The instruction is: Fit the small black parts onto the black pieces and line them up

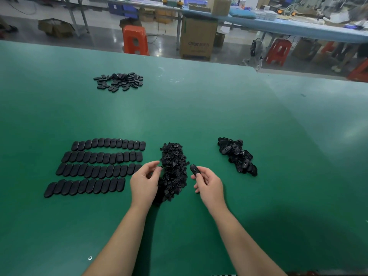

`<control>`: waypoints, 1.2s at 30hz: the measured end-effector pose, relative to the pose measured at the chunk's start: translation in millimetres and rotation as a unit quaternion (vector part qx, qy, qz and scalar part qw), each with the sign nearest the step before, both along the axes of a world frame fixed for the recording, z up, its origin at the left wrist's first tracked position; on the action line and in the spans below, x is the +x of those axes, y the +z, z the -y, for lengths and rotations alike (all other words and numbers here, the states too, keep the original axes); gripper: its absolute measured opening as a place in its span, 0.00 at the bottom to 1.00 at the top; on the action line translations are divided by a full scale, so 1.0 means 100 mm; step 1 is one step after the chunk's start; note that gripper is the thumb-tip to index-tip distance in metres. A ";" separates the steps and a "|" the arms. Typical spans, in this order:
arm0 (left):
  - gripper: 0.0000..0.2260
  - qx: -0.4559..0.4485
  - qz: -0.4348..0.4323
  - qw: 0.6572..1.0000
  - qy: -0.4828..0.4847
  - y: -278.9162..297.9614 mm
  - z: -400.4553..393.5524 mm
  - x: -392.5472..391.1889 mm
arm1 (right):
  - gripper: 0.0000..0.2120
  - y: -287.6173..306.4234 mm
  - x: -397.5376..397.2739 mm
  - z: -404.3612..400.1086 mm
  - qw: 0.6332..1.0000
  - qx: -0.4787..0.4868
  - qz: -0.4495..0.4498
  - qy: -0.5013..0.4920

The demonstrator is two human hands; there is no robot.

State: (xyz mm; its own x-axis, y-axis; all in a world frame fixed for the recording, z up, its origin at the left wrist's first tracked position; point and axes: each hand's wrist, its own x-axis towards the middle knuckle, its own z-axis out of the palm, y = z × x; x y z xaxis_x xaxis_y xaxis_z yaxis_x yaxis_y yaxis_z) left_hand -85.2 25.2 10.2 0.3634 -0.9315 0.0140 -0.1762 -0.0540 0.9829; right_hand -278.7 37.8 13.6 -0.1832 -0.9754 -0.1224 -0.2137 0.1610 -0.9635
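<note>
My right hand (207, 181) holds one oval black piece (193, 169) between thumb and fingers, just right of a heap of small black parts (174, 172). My left hand (144, 181) pinches a small black part (160, 167) at the heap's left edge. Several rows of oval black pieces (99, 166) lie side by side to the left. A loose heap of black pieces (237, 155) sits to the right.
A further pile of black pieces (119, 81) lies at the far left of the green table (199, 108). Beyond the table's far edge stand an orange stool (135, 39), a cardboard box (198, 37) and long workbenches.
</note>
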 end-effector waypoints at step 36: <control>0.05 0.043 0.167 0.970 -0.174 0.38 0.05 -0.58 | 0.11 -0.13 -0.01 -0.01 0.999 -0.035 -0.025 -0.011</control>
State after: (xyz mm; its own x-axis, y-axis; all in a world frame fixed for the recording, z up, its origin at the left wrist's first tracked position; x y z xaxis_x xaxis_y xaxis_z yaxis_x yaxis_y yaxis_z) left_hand -143.4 19.8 48.3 0.0163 -0.9998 -0.0071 -0.5065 -0.0143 0.8621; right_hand -279.3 38.8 0.3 -0.2095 -0.9768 -0.0449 -0.2583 0.0996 -0.9609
